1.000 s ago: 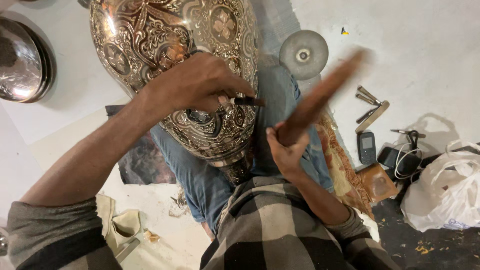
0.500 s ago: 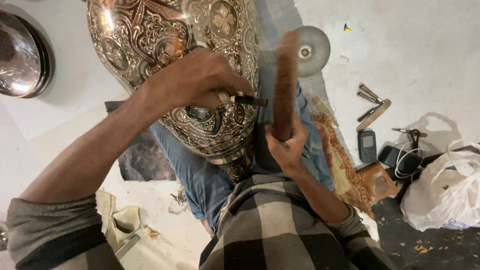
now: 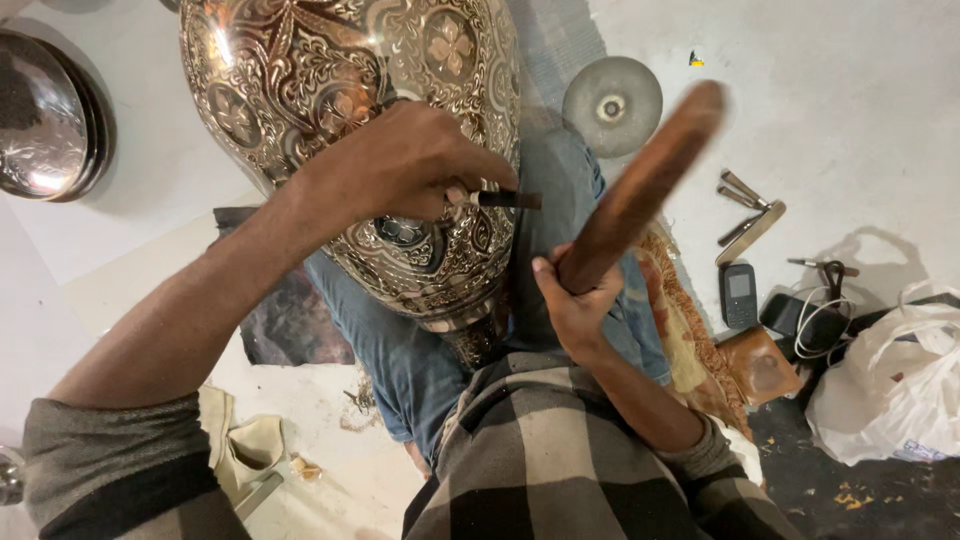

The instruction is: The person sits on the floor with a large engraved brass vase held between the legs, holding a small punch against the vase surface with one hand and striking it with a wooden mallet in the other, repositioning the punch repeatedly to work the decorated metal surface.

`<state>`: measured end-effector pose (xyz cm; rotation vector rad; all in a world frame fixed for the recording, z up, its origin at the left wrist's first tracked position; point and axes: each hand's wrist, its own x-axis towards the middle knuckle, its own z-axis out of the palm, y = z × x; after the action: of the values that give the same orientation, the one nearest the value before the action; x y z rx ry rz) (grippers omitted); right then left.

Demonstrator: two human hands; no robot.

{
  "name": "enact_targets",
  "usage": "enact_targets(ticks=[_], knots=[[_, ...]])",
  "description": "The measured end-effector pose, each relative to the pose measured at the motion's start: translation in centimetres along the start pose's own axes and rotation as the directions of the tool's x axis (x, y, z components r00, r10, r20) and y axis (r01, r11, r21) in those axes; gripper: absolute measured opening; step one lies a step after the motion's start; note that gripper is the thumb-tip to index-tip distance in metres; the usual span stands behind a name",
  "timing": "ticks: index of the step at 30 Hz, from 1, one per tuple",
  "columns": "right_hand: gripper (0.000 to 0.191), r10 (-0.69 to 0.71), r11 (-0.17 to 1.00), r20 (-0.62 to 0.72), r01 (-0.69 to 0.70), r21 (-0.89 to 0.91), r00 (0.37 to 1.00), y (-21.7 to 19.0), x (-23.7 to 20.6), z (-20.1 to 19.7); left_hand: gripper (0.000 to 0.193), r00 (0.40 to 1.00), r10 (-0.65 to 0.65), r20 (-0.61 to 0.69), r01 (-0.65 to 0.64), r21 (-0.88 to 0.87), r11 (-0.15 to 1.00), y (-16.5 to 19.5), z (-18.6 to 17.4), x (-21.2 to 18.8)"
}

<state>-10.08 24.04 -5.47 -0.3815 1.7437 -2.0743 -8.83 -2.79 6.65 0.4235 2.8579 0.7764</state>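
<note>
A large engraved metal vase [image 3: 330,90] with floral patterns lies across my lap, its neck toward my body. My left hand [image 3: 400,165] rests on its side and grips a small dark chisel [image 3: 505,199] whose tip points right. My right hand [image 3: 575,300] is closed around the lower end of a brown wooden stick [image 3: 640,190], which is raised and tilted to the upper right, blurred by motion, clear of the chisel.
A shiny metal bowl [image 3: 45,115] sits at the far left. On the floor to the right lie a round metal disc [image 3: 612,105], small metal tools [image 3: 750,215], a black phone [image 3: 739,295], cables and a white plastic bag [image 3: 900,385].
The wooden stick swung from tilted right to near upright over the chisel, then back out to the upper right. My left hand and the chisel stayed put on the vase.
</note>
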Motion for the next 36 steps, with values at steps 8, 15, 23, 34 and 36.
enact_targets(ticks=[8, 15, 23, 34, 36], knots=[[0.022, 0.108, 0.977, -0.179, -0.071, 0.2, 0.978, 0.0, 0.4, 0.1, 0.059, 1.0, -0.016, 0.015, 0.016, -0.023, 1.0, 0.2, -0.1, 0.1], [0.022, 0.034, 0.992, -0.002, -0.034, -0.12, 0.999, 0.6, -0.2, 0.3, 0.061, 0.99, -0.105, 0.098, 0.104, 0.019, 0.994, 0.1, 0.1, 0.2], [0.024, 0.062, 0.983, 0.065, -0.05, -0.177, 0.996, 0.4, 1.0, -2.9, 0.056, 0.981, -0.069, -0.183, 0.004, -0.335, 0.942, 0.3, 0.0, -0.4], [0.03, 0.367, 0.918, 0.027, -0.358, -0.169, 0.93, 0.9, -0.9, -5.9, 0.058, 0.891, -0.257, -0.374, 0.07, -0.447, 0.892, 2.0, 1.7, -5.2], [0.029, 0.368, 0.904, 0.036, -0.348, -0.248, 0.929, 1.0, -1.2, -6.1, 0.056, 0.895, -0.221, -0.387, 0.049, -0.407, 0.912, 1.5, 1.9, -5.3]])
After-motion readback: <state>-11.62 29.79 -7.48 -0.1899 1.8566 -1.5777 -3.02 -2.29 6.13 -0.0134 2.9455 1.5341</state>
